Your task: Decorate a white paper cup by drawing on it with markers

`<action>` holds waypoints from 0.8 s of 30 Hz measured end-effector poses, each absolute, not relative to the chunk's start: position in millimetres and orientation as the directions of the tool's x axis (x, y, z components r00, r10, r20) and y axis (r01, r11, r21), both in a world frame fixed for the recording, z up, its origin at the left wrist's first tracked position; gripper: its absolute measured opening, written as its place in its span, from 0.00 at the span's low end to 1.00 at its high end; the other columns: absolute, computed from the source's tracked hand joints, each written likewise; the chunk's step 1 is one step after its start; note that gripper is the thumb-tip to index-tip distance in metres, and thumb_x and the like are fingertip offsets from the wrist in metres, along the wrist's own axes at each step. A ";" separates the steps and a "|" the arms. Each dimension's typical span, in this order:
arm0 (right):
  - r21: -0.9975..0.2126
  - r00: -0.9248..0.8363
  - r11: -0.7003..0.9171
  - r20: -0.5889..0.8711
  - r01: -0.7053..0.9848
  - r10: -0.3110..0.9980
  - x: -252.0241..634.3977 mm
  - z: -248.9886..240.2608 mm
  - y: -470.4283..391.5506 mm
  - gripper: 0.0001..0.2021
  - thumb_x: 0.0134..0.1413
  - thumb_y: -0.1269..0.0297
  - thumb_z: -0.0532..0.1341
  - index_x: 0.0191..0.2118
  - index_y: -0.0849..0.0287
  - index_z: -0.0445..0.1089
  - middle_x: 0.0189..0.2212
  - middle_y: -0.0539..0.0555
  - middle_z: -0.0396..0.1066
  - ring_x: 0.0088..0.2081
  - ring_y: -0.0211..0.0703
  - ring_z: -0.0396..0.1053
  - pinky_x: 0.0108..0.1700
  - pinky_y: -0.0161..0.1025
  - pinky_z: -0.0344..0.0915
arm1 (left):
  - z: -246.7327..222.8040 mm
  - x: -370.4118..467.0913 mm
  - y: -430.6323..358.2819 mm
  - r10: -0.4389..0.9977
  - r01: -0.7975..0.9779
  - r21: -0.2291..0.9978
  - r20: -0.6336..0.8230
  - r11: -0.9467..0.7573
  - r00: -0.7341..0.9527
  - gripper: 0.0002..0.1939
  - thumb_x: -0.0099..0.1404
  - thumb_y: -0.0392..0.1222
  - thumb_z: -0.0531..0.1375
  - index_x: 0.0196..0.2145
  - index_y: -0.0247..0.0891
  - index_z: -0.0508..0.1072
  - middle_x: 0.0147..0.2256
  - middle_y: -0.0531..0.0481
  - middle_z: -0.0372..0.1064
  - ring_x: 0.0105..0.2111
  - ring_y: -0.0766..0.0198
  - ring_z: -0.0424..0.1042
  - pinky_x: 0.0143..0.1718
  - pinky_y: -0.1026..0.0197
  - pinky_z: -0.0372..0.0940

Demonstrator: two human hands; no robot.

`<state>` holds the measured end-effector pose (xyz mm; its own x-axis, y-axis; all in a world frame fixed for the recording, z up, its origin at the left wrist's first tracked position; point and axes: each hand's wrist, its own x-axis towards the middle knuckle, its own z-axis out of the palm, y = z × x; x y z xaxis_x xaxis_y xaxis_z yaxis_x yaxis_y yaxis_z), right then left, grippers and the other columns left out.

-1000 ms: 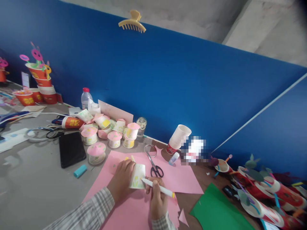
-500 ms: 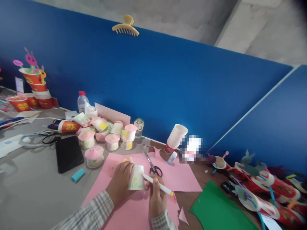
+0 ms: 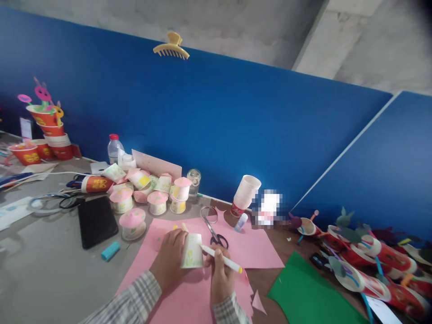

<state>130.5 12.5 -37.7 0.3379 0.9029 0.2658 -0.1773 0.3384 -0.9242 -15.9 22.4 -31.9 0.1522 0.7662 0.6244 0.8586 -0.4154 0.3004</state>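
My left hand (image 3: 169,257) is closed around a white paper cup (image 3: 192,250) with yellow flowers and green grass drawn on it. The cup stands upside down, wide rim low, over pink paper (image 3: 202,292). In my right hand (image 3: 221,272) is a white marker (image 3: 223,259) with a yellow end, its tip at the cup's right side. Beyond the marker lie scissors (image 3: 216,236) with black handles, on the pink paper. A glue stick (image 3: 241,222) stands close by. Small cups with pink paper roofs (image 3: 132,223) are grouped to the left.
A black phone (image 3: 97,220) and a turquoise marker cap (image 3: 110,251) lie left. Stacked paper cups (image 3: 246,193) lean near the blue partition (image 3: 216,117). Green paper (image 3: 310,292) and several decorated red cups (image 3: 388,283) are at right. A glass jar (image 3: 194,183) stands behind.
The view has shifted slightly. My hands, the cup and the marker hold nearly the same position, with the marker tip still at the cup.
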 end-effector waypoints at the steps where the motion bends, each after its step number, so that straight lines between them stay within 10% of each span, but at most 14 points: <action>1: -0.922 0.328 0.342 0.271 -0.181 0.905 130.3 -37.1 11.7 0.16 0.47 0.53 0.55 0.24 0.59 0.71 0.11 0.45 0.63 0.14 0.39 0.60 0.16 0.33 0.61 | -32.1 -16.1 22.6 0.769 0.859 0.302 0.622 -0.414 0.152 0.30 0.47 0.59 0.57 0.44 0.41 0.57 0.39 0.48 0.62 0.41 0.53 0.62 0.41 0.49 0.62; 24: -0.913 0.315 0.347 0.272 -0.213 0.909 130.9 -41.2 8.8 0.16 0.49 0.52 0.53 0.27 0.59 0.71 0.12 0.46 0.64 0.15 0.40 0.62 0.18 0.34 0.62 | -31.2 -17.5 23.4 0.774 0.869 0.279 0.611 -0.409 0.168 0.28 0.44 0.54 0.58 0.43 0.41 0.58 0.38 0.49 0.62 0.41 0.53 0.63 0.40 0.50 0.62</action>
<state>130.9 8.8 -41.2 0.3151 0.9092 0.2722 -0.2135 0.3473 -0.9131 -17.5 23.4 -31.2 0.1682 0.7738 0.6108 0.8691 -0.4088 0.2786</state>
